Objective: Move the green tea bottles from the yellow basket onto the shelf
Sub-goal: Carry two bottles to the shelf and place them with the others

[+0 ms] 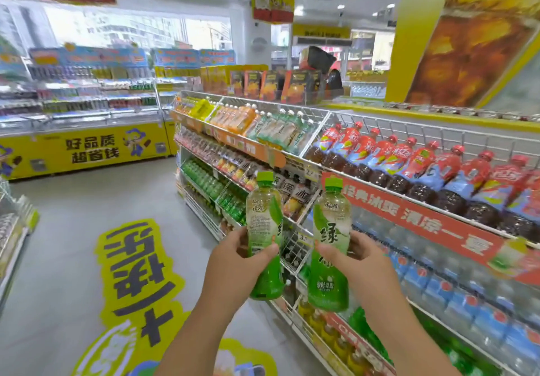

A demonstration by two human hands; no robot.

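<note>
Carrying two green tea bottles toward the shelf [295, 168], mid-transfer; basket not in view. Left hand [233, 254] grip closed round the left bottle [264, 238] at mid-body, upright. Right hand [358, 261] wrapped round the right bottle [331, 247], also upright, just beside the 1st. Next, I'd say: find the green tea row & set both in w/o knocking neighbours.

Beside the white wire-metal shelf rack [344, 130], 2 clear glossy plastic green tea bottles [264, 238] carry shiny film labels and matt green caps; the grey floor [73, 214] below looks smooth.
</note>
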